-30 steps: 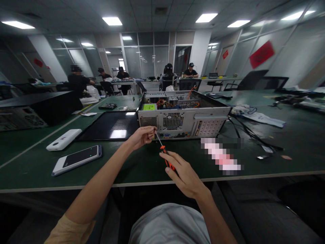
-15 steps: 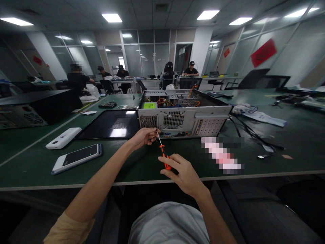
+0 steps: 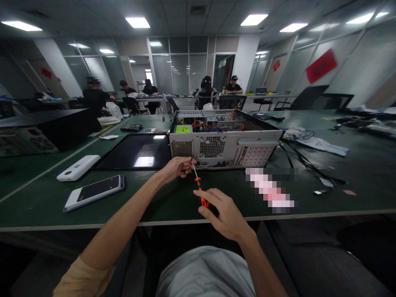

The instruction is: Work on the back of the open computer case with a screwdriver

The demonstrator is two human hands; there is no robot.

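An opened computer case point(image 3: 225, 144) lies on the green table, its rear panel with fan grille and ports facing me. My right hand point(image 3: 221, 208) holds a screwdriver point(image 3: 203, 197) by its orange and black handle, the thumb and fingers around it. The metal shaft points up and left to the lower edge of the rear panel. There my left hand point(image 3: 179, 168) has its fingers curled, with thumb and index finger pinched beside the screwdriver's tip. Whatever is between those fingertips is too small to make out.
A black side panel point(image 3: 133, 152) lies left of the case. Nearer are a white power bank point(image 3: 78, 168) and a white device with a dark screen point(image 3: 94, 193). Black cables point(image 3: 305, 163) lie at the right, another computer case point(image 3: 46, 132) at the left. Several people sit further back.
My right thumb and fingers have shifted slightly on the screwdriver handle, and the handle looks turned. My left hand stays at the rear panel.
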